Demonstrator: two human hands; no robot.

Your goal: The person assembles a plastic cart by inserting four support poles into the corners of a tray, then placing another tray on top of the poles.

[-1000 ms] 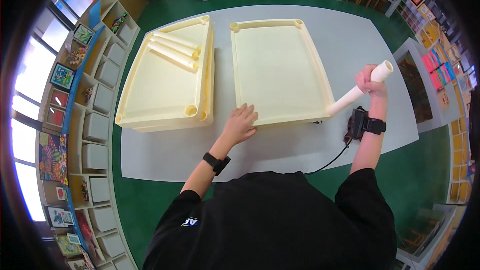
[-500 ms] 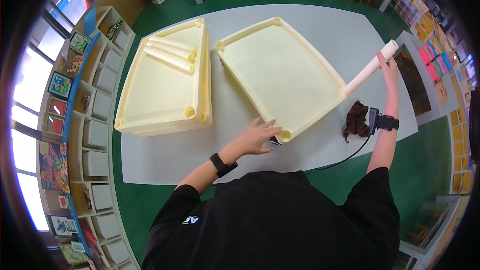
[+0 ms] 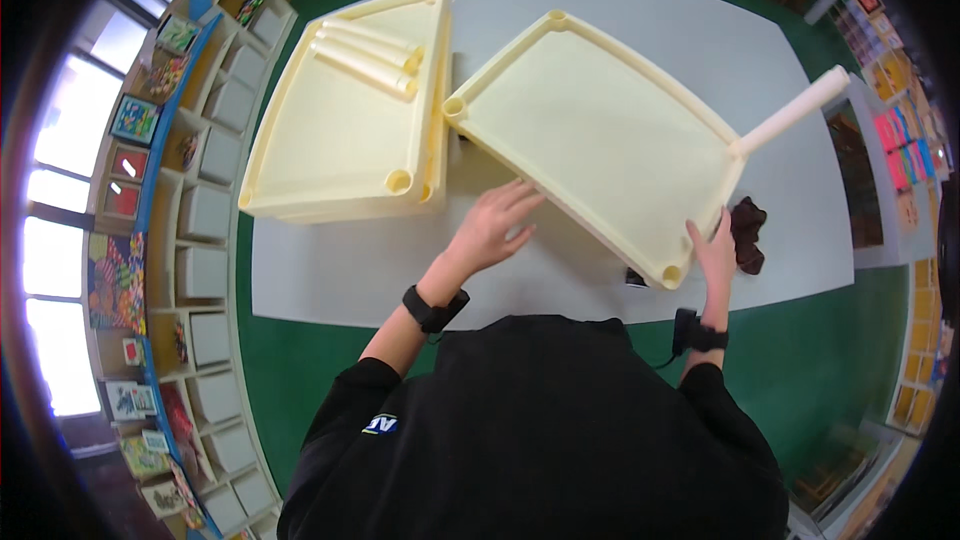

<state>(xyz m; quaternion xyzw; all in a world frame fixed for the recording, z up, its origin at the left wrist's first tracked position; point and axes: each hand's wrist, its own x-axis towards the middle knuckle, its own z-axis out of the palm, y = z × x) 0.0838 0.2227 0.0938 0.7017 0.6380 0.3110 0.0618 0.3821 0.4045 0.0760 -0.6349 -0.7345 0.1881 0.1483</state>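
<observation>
A cream plastic shelf panel (image 3: 600, 130) with a raised rim and round corner sockets lies at an angle on the table. From its far right corner a cream tube (image 3: 795, 112) stands up, leaning outward in view. My left hand (image 3: 490, 228) has its fingers stretched out, with the tips at the panel's near left edge. Around the rim at the right side, close to the near corner, is my right hand (image 3: 714, 248), thumb on the inner side and fingers outside. To the left, several loose tubes (image 3: 365, 65) lie on stacked similar panels (image 3: 330, 150).
A dark brown cloth (image 3: 748, 235) lies on the grey table (image 3: 340, 275) beyond my right hand. A small dark object (image 3: 635, 278) shows under the panel's near corner. Shelves with white bins (image 3: 205, 270) line the left wall; more shelving (image 3: 915, 340) stands at right.
My right hand has left the tube and moved to the panel's right rim; the tube stays in the corner. My left hand has slid from the near corner along the left edge.
</observation>
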